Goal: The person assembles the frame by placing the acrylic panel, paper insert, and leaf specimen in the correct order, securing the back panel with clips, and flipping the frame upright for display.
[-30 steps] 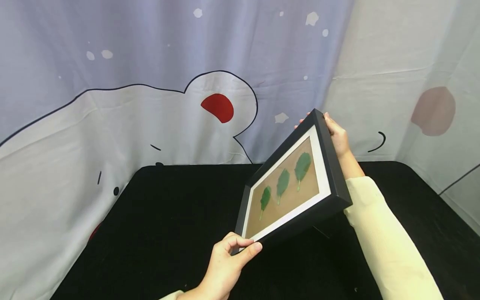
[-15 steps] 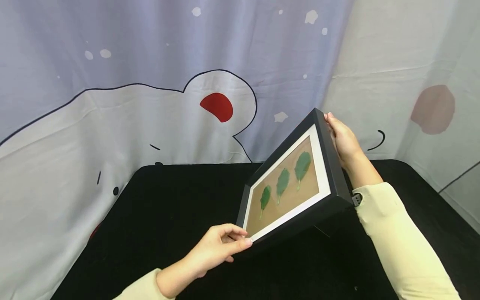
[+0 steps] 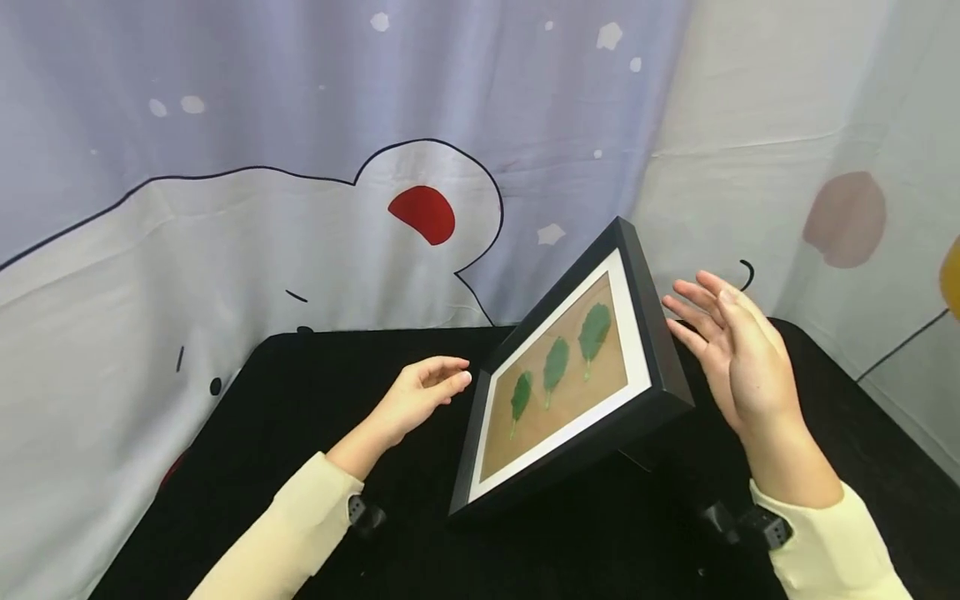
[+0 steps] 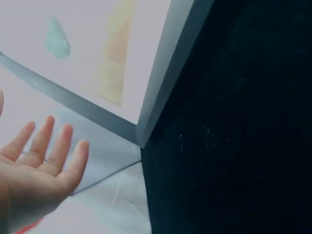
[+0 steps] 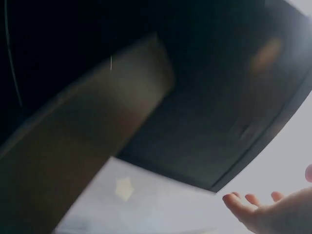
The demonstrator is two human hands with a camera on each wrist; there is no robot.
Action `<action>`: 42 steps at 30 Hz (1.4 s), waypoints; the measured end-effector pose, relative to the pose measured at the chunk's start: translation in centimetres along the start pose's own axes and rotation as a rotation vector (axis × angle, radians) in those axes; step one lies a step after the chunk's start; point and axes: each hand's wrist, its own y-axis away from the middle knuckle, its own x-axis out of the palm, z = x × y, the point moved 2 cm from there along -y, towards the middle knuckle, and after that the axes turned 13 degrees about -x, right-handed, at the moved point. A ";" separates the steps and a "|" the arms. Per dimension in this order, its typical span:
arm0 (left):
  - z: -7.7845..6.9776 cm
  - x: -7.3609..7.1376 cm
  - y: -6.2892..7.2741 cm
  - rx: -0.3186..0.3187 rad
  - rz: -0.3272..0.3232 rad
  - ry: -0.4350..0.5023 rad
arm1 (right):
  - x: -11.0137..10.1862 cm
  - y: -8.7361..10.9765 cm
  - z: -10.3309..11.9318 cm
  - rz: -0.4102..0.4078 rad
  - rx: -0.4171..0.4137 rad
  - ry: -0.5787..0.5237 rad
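A black picture frame (image 3: 663,350) leans back on the black table, standing at an angle. Inside its white mat, three green leaves (image 3: 556,362) lie on a brown backing. Left of the frame, my left hand (image 3: 422,393) holds nothing, its fingers loosely bent and close to the frame's left edge. The left wrist view shows a gap between those fingers (image 4: 62,146) and the frame. My right hand (image 3: 742,367) is off the right side with fingers spread, holding nothing. The frame's dark back (image 5: 195,131) fills much of the right wrist view.
The black tabletop (image 3: 360,400) spreads under and around the frame. Behind it hangs a patterned curtain (image 3: 247,250) in lilac and white. A small dark wrist camera (image 3: 767,528) is at my right cuff, another (image 3: 364,512) at my left.
Both hands have let go of the frame. The left has moved up and away from the lower left corner; the right has drawn back to the right. The frame keeps its tilt.
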 end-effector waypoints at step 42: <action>0.1 4.1 -12.0 -0.123 0.130 -0.017 | 8.8 8.8 0.7 -0.014 -0.436 0.215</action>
